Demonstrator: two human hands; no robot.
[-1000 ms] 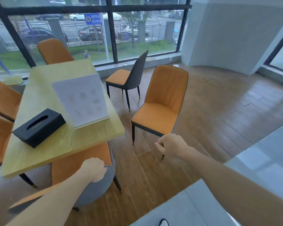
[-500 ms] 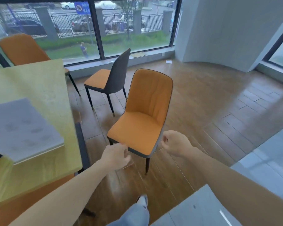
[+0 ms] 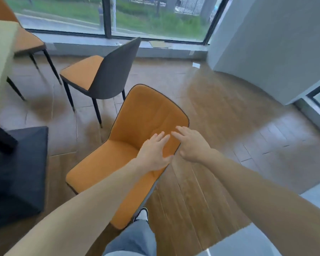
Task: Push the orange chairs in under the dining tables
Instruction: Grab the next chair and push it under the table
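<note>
While both sets of fingers lie straight and spread, neither curls round anything. Left hand (image 3: 154, 154): flat over the orange chair (image 3: 135, 145), fingers (image 3: 160, 138) fanned toward the backrest, thumb near the chair's right edge; contact with the upholstery looks likely, though I cannot tell for certain. Right hand (image 3: 191, 145): just beside the left, fingers also apart, reaching over the right edge of the backrest, palm hanging past that edge above the wooden floor (image 3: 229, 126).

Orange chair stands in open floor, well apart from the dining table (image 3: 0, 58), whose pale top shows at far left. Seat front points toward the lower left; backrest leans up toward the window (image 3: 155, 17).

Beyond it, a second chair (image 3: 100, 74) with orange seat and dark grey back, also out from the table. A third orange seat (image 3: 26, 41) sits partly under the table edge at upper left. Dark block (image 3: 24, 163) on the floor at left. Person's trouser leg (image 3: 133, 239) and shoe (image 3: 142, 215) sit at the bottom, by the chair's near corner.
</note>
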